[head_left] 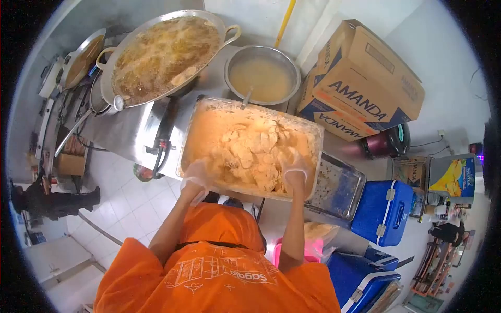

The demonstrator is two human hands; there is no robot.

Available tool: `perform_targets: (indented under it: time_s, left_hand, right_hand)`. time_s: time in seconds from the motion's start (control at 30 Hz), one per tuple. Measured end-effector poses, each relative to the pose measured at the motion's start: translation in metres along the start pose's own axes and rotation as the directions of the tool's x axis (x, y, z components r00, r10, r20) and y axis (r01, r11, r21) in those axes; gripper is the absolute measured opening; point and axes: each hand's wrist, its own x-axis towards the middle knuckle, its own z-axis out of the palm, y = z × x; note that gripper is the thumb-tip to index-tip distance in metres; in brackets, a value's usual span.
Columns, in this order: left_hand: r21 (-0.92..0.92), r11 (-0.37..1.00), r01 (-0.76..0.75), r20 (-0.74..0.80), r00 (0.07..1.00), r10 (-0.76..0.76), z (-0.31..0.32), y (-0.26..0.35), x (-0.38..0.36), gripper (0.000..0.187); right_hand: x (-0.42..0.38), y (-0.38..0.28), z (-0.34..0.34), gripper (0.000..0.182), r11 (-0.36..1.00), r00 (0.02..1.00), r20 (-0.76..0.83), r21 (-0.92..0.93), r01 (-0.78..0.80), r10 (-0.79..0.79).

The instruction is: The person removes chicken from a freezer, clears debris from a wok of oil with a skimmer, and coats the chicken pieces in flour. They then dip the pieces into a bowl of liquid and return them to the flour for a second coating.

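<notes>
A clear rectangular tub [319, 136] holds orange-tinted flour [203, 125], with a heap of flour-coated pieces [250, 148] in its middle. What lies under the coating I cannot make out. My left hand [197, 175], in a thin clear plastic glove, reaches into the flour at the heap's left side; its fingers are blurred and partly buried. On the heap's right side, my right hand [295, 166], gloved the same way, touches the coated pieces. Its fingertips are dusted and sunk among them, so their grip is hidden.
Behind the tub are a large wok of bubbling oil [162, 57] and a metal bowl of cloudy liquid [261, 78]. A strainer [99, 112] rests left of them. Cardboard boxes [360, 78] stand back right. A tray [339, 190] and blue coolers [383, 211] are to the right.
</notes>
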Motion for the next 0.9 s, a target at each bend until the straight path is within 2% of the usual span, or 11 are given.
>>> perform_targets:
  time_s: [0.13, 0.2, 0.4, 0.53, 0.57, 0.6, 0.73, 0.77, 0.8, 0.83, 0.9]
  left_hand:
    - [0.034, 0.992, -0.125, -0.135, 0.982, 0.128, 0.028, -0.035, -0.006, 0.034]
    - [0.045, 0.982, -0.181, -0.215, 0.959, 0.186, 0.039, -0.037, -0.003, 0.03]
    - [-0.108, 0.994, -0.019, -0.379, 0.925, -0.024, 0.033, -0.019, 0.006, 0.031]
    - [-0.071, 0.997, -0.002, -0.288, 0.958, -0.019, 0.095, -0.069, 0.044, 0.041]
    - [-0.108, 0.993, 0.047, -0.217, 0.974, -0.07, 0.105, -0.079, 0.059, 0.046]
    - [-0.136, 0.988, 0.068, 0.008, 0.998, -0.068, -0.002, -0.012, 0.033, 0.044]
    - [0.03, 0.99, -0.137, -0.115, 0.983, 0.14, 0.028, -0.024, 0.064, 0.041]
    - [0.104, 0.947, -0.305, -0.137, 0.938, 0.317, 0.026, -0.011, 0.068, 0.04]
    - [0.177, 0.869, -0.461, -0.139, 0.863, 0.486, 0.024, -0.001, 0.069, 0.039]
    - [0.171, 0.864, -0.474, -0.13, 0.858, 0.496, 0.03, 0.001, 0.076, 0.039]
    - [0.062, 0.805, -0.59, 0.167, 0.801, 0.574, 0.04, 0.007, 0.103, 0.048]
  right_hand:
    - [-0.013, 0.051, 0.042, 0.056, 0.96, 0.994, 0.005, -0.26, -0.107, 0.112]
    - [-0.007, 0.013, 0.017, 0.064, 0.86, 0.879, 0.271, -0.446, -0.247, 0.393]
    - [0.025, 0.065, 0.079, 0.07, 0.968, 0.826, 0.518, -0.219, -0.123, 0.222]
    - [0.007, 0.015, 0.082, 0.071, 0.997, 0.947, 0.311, -0.051, -0.063, 0.076]
    - [0.012, 0.01, 0.083, 0.072, 0.978, 0.905, 0.372, -0.099, -0.182, 0.206]
    - [0.022, 0.004, 0.084, 0.072, 0.947, 0.849, 0.418, -0.147, -0.287, 0.322]
    - [0.055, -0.063, 0.039, 0.064, 0.833, 0.806, 0.343, -0.464, -0.302, 0.483]
    - [0.059, -0.054, 0.05, 0.061, 0.92, 0.976, 0.212, -0.39, 0.035, 0.053]
    - [0.06, -0.043, 0.059, 0.061, 0.845, 0.92, 0.052, -0.378, 0.378, -0.388]
    - [0.061, -0.049, 0.067, 0.061, 0.847, 0.925, 0.049, -0.386, 0.365, -0.376]
    - [0.078, -0.072, 0.085, 0.064, 0.672, 0.86, 0.479, -0.579, 0.461, -0.177]
